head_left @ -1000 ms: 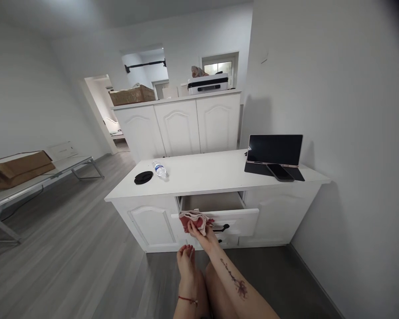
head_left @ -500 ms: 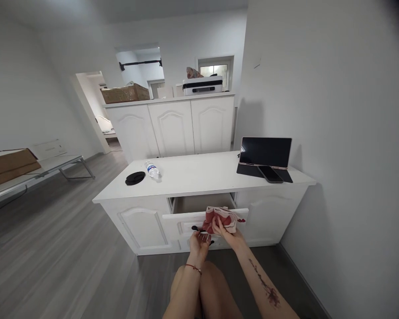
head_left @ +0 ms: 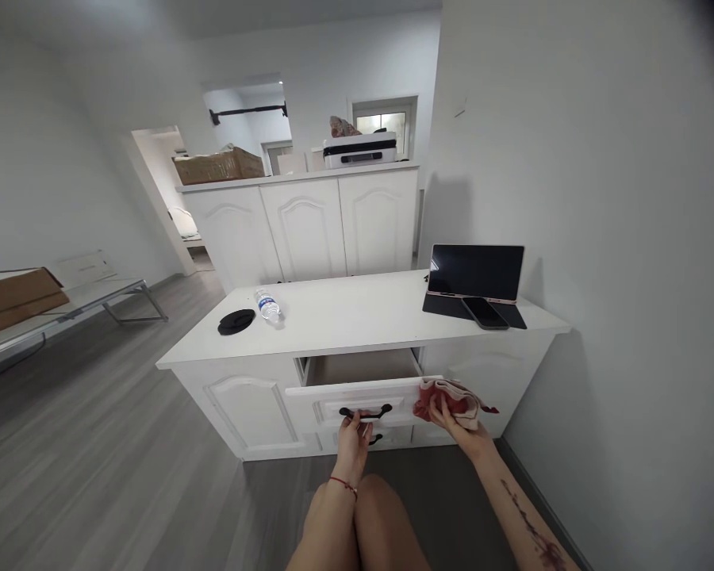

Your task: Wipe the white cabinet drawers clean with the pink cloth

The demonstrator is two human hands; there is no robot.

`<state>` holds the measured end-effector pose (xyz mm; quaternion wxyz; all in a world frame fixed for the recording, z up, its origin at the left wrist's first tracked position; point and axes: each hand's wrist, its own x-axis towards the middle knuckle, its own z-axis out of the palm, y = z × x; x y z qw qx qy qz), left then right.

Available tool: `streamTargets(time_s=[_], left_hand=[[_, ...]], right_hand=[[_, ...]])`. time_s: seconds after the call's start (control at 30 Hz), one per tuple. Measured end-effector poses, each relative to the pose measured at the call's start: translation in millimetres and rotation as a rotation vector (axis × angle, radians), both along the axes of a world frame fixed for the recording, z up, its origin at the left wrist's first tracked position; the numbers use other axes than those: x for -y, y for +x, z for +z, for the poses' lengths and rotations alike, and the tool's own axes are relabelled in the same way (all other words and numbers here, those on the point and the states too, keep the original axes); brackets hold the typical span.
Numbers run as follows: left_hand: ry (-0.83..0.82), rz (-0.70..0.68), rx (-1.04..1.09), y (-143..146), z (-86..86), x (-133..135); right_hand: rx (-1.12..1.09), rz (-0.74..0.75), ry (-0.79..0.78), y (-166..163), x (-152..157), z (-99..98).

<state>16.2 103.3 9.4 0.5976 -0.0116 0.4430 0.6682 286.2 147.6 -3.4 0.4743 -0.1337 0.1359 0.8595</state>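
A low white cabinet (head_left: 357, 317) stands against the wall with its middle drawer (head_left: 333, 396) pulled partly out. My left hand (head_left: 353, 436) reaches up to the drawer's black handle (head_left: 366, 412), fingers touching it from below. My right hand (head_left: 452, 420) grips a crumpled red and pink cloth (head_left: 452, 396) pressed against the right end of the drawer front. A red string bracelet is on my left wrist, and my knees show at the bottom of the view.
On the cabinet top lie a black round lid (head_left: 236, 321), a water bottle (head_left: 267, 304) on its side, a tablet (head_left: 476, 274) propped up and a phone (head_left: 485, 312). A taller white cupboard (head_left: 309, 222) stands behind. A folding table (head_left: 53, 305) with cardboard is at left.
My right hand has slid the cloth from the left part of the drawer front across to its right end. My left hand has risen from my knee to the drawer handle.
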Motion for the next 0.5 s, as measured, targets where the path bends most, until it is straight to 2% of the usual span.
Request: streamTargets(time_s=[0.07,0.17,0.33,0.5], left_hand=[[-0.006,-0.004,-0.010,-2,-0.6,-4],[0.006,-0.016,-0.017,-4,-1.0,-14],[0.008,-0.023,-0.025,-8,-0.4,-41],[-0.013,-0.007,-0.035,-11,2.3,-72]], right_hand=[[-0.027,-0.130,-0.164,8,6,-2.6],[-0.013,-0.223,-0.192,16,23,-13.1],[0.119,-0.283,-0.236,20,72,-49.5],[0.177,-0.221,-0.234,8,114,-79.0]])
